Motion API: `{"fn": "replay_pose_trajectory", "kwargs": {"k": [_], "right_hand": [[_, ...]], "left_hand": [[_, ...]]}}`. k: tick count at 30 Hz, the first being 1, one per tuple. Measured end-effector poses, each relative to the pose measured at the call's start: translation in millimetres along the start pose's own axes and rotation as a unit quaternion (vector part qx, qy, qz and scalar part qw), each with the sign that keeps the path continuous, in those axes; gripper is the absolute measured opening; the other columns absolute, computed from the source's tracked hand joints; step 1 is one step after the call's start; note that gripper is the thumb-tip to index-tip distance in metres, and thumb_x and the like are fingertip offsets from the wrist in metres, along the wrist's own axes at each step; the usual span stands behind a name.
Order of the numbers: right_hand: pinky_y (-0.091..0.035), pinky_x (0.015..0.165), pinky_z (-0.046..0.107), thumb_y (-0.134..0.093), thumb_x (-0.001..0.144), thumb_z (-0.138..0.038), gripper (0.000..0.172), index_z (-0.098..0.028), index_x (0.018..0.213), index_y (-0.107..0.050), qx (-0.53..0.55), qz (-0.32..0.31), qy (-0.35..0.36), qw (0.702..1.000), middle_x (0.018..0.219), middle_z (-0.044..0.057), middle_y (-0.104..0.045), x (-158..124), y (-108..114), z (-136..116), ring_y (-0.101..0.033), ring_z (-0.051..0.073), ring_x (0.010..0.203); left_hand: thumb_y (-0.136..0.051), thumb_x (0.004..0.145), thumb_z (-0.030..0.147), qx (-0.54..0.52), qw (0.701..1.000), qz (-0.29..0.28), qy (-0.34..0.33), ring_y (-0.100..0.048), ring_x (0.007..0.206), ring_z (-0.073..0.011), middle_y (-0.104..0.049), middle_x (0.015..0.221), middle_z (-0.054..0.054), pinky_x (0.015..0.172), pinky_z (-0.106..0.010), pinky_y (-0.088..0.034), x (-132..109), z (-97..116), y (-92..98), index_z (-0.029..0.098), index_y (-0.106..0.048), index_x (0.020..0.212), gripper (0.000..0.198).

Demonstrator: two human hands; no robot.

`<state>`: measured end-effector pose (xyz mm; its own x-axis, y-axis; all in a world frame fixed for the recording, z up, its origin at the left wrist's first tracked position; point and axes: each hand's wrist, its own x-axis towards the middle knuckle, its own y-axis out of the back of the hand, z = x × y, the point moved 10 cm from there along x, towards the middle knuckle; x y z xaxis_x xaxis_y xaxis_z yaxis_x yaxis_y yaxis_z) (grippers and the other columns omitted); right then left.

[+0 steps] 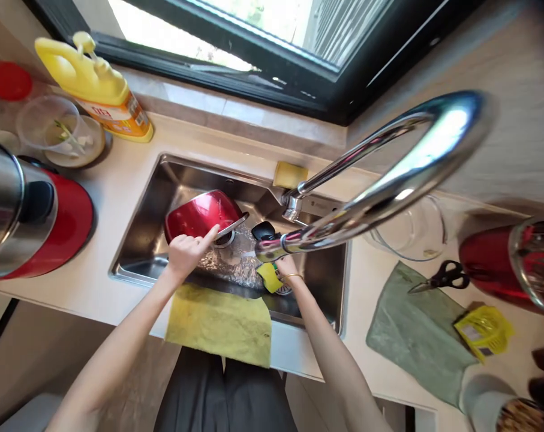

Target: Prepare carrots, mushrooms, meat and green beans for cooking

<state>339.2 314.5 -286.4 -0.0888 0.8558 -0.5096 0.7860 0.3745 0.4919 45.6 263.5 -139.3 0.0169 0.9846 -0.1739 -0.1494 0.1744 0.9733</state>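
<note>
My left hand (187,255) is closed on the near side of a glossy red pot (204,213), which lies tilted in the steel sink (139,264); the index finger stretches along its pale rim. Lower right of the faucet head, my right hand (287,265) grips a yellow-green sponge (270,277); the faucet hides part of its fingers. Between the two hands, water splashes over the sink floor. A black utensil head (263,230), its kind unclear, lies close to the faucet head.
A chrome faucet (375,210) arches over the sink's right half. A yellow cloth (220,324) drapes over the front edge. Left stand a detergent bottle (114,105) and a red-and-steel appliance (69,222). Scissors (451,276), a green cloth (406,324) and a glass bowl (411,231) lie right.
</note>
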Motion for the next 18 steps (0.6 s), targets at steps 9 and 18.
{"fn": "replay_pose_trajectory", "kwargs": {"k": [9,18], "right_hand": [[-0.054,0.074,0.028,-0.048,0.079,-0.022,0.011,-0.018,0.072,-0.056,0.406,0.008,-0.112,0.907,0.068,0.004,-0.068,9.2,71.7,-50.8,-0.067,0.012,0.067],[-0.041,0.097,0.043,-0.070,0.065,-0.031,0.016,-0.017,0.067,-0.064,0.257,0.103,-0.068,0.958,0.098,0.010,-0.069,-60.9,72.9,-32.0,-0.057,0.026,0.111]], "left_hand": [[-0.046,0.084,0.028,-0.034,0.986,0.147,0.077,-0.057,0.059,-0.0150,-0.060,0.057,-0.003,0.068,-0.027,-0.043,-35.4,-44.0,63.0,0.026,-0.063,0.121,0.040],[-0.043,0.067,0.014,-0.460,0.864,0.092,0.184,-0.063,0.101,-0.0192,-0.067,0.112,-0.008,0.087,-0.028,-0.050,17.1,-37.2,-75.9,0.007,-0.056,0.123,0.058]]}}
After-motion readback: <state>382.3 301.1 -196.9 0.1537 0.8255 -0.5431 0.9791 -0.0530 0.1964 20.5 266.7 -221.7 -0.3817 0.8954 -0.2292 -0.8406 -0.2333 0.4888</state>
